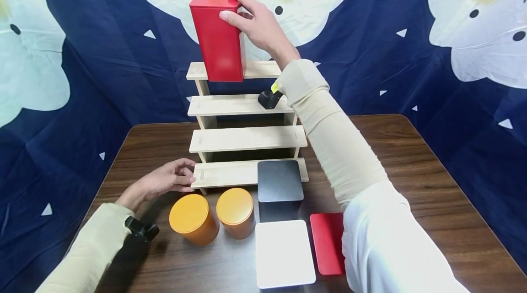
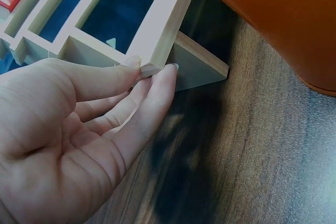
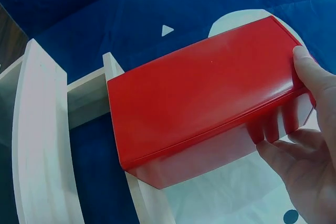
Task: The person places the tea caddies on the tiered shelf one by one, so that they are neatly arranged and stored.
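Observation:
A tall red box [image 1: 218, 41] is upright at the top step of a pale wooden stepped rack [image 1: 247, 139]. My right hand [image 1: 259, 23] grips its upper right side, thumb on the front face and fingers round the side. In the right wrist view the red box [image 3: 205, 87] has its bottom end at the top board; whether its full weight rests there I cannot tell. Low on the left, my left hand [image 1: 164, 177] pinches the left end of the lowest board [image 2: 163, 19] between thumb and fingers, as the left wrist view shows.
Two orange round tins [image 1: 189, 213] [image 1: 235, 207] stand before the rack. To their right are a black box [image 1: 280, 181], a white square-topped box [image 1: 285, 254] and another red box [image 1: 328, 243], partly behind my right sleeve. A dark blue patterned cloth [image 1: 123, 55] hangs behind the wooden table [image 1: 449, 219].

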`<control>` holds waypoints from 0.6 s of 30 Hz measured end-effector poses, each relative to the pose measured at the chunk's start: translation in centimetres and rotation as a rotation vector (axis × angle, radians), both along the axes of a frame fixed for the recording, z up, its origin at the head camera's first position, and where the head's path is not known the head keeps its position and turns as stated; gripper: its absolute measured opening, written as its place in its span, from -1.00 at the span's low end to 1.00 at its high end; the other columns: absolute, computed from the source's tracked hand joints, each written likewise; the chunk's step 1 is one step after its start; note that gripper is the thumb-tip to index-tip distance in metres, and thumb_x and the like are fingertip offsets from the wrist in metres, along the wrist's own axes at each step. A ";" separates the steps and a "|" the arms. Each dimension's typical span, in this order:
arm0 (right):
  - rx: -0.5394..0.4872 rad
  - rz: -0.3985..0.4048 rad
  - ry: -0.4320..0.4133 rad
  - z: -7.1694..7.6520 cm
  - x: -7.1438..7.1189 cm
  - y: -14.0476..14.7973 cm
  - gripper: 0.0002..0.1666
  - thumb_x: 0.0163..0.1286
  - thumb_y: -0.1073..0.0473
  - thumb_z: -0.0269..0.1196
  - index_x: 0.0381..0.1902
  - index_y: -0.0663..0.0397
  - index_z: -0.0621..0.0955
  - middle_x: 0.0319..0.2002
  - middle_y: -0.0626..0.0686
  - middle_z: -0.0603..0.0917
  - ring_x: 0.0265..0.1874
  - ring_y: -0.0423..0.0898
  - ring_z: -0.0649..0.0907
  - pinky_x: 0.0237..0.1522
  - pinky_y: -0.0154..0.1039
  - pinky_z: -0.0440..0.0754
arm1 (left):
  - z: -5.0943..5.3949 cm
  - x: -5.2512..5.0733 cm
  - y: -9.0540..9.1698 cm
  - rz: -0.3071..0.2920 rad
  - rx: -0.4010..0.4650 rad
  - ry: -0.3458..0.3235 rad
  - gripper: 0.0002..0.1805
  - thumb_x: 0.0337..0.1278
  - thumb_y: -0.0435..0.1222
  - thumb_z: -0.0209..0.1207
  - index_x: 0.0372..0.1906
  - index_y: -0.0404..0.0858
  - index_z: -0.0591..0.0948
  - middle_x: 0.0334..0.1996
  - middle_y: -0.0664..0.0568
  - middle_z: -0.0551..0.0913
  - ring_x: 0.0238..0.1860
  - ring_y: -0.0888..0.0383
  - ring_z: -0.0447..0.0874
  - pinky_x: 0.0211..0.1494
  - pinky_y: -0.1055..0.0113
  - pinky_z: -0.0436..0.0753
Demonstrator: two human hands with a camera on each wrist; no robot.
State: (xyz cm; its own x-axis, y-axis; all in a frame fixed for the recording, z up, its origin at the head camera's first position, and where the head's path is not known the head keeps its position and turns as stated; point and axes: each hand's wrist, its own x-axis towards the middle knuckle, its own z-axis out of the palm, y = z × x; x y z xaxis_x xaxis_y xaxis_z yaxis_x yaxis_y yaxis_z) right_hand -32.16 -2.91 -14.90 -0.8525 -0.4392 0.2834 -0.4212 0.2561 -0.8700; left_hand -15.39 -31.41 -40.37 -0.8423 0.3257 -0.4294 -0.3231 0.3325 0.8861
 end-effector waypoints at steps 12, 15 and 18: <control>-0.015 -0.036 -0.022 0.1 -0.4 -0.4 -0.29 0.33 0.03 0.23 0.42 -0.28 0.29 0.30 -0.12 0.37 0.30 -0.22 0.37 0.23 -0.46 0.46 | 0.0 0.0 0.3 0.003 -0.009 -0.010 -0.33 0.24 -0.45 0.13 0.33 -0.48 0.06 -0.19 -0.18 0.46 -0.24 0.09 0.62 -0.02 0.15 0.72; -0.023 -0.034 -0.029 0.2 -0.2 -0.5 -0.31 0.34 0.03 0.22 0.41 -0.28 0.30 0.28 -0.12 0.40 0.28 -0.21 0.40 0.20 -0.46 0.47 | 0.0 0.0 0.3 0.003 -0.007 -0.010 -0.33 0.24 -0.45 0.13 0.33 -0.48 0.06 -0.19 -0.18 0.46 -0.23 0.08 0.62 -0.01 0.14 0.72; -0.034 -0.030 -0.033 0.3 0.0 -0.6 -0.32 0.35 0.04 0.22 0.40 -0.27 0.31 0.25 -0.10 0.43 0.23 -0.20 0.44 0.17 -0.45 0.49 | 0.0 0.0 0.4 0.003 -0.002 -0.008 -0.33 0.24 -0.45 0.13 0.33 -0.48 0.06 -0.19 -0.18 0.46 -0.23 0.08 0.63 -0.01 0.14 0.72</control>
